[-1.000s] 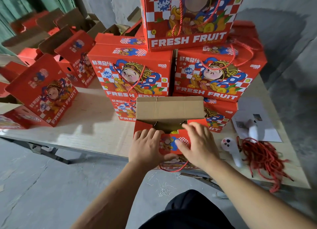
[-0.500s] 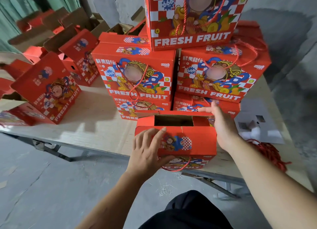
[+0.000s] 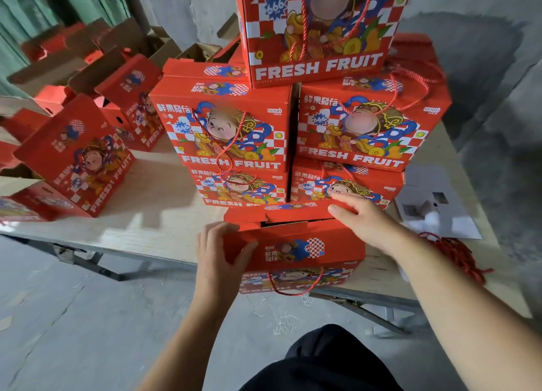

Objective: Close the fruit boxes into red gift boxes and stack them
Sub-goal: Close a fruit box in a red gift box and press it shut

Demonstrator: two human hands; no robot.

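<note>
Red gift box (image 3: 296,252) sits at the near edge of the table (image 3: 152,223), top flaps nearly closed, narrow gap showing. Left hand (image 3: 217,261) grips its left corner; right hand (image 3: 366,223) presses the rear flap (image 3: 293,211) with straight fingers. Stacked closed boxes (image 3: 293,120) stand directly behind.

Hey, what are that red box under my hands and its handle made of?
Red gift box: apparently printed corrugated cardboard with a slight sheen; open boxes behind show brown insides. Handle: seemingly twisted red cord, with visible spiral strands.
</note>
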